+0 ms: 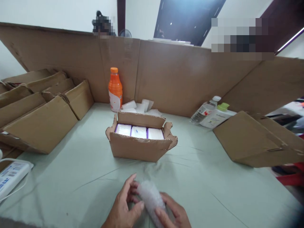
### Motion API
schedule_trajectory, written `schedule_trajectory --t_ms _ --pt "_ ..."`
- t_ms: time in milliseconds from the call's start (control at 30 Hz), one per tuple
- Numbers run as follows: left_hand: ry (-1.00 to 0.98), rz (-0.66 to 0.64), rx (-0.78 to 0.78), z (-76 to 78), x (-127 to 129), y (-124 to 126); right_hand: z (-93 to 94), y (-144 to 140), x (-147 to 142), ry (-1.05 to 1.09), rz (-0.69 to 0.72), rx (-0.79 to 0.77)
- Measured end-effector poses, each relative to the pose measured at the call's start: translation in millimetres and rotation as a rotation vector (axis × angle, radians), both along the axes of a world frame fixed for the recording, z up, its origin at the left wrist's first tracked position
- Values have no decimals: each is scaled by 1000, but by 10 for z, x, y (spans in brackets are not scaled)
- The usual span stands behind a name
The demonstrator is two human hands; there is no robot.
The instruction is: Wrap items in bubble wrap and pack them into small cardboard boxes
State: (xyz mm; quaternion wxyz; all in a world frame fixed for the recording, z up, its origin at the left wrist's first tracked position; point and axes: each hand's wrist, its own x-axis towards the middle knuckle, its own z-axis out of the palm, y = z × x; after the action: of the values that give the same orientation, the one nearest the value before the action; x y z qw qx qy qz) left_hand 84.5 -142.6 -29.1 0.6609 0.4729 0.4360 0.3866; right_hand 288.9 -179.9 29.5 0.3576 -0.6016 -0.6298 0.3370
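Note:
A whitish, translucent roll that looks like bubble wrap [150,193] is at the bottom middle, slanting from upper left to lower right. My right hand [174,210] grips its lower part, thumb on top and fingers round the right side. My left hand [125,202] is beside it on the left, fingers curved and thumb apart, the tips close to or touching the roll's edge. Beyond both hands stands an open cardboard box [137,148], flaps up. Three white-topped packs with purple edges [139,131] fill it side by side.
An orange bottle [115,91] and crumpled white wrap [141,106] lie behind the box. Folded cartons [47,123] stack at left, above a power strip [14,177]. At right are a clear bottle [201,112], a white pouch [217,117] and a carton [247,142]. A cardboard wall [171,76] closes the back.

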Motion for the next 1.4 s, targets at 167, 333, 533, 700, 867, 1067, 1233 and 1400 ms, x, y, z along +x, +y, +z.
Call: schedule_trajectory --t_ms 167,333,533,700,867,1067,1233,1400 --pt "-233 -8 -165 313 -24 75 -40 41 -130 -312 -143 411" --pt "-222 101 -267 476 -127 100 47 40 -224 -202 -7 323" --pt "-306 -15 -276 488 -190 141 76 80 -305 57 -48 106" --pt "-409 128 -264 527 -247 188 227 142 -412 116 -235 180" --pt "-395 186 -162 504 -361 162 336 107 -414 120 -298 200" --pt "-112 218 -99 529 -452 231 406 -7 -362 174 -306 191" --pt "49 193 -77 612 -609 270 465 -30 -228 74 -323 198" --pt "307 212 344 1106 -785 498 724 218 -4 -115 -292 351"
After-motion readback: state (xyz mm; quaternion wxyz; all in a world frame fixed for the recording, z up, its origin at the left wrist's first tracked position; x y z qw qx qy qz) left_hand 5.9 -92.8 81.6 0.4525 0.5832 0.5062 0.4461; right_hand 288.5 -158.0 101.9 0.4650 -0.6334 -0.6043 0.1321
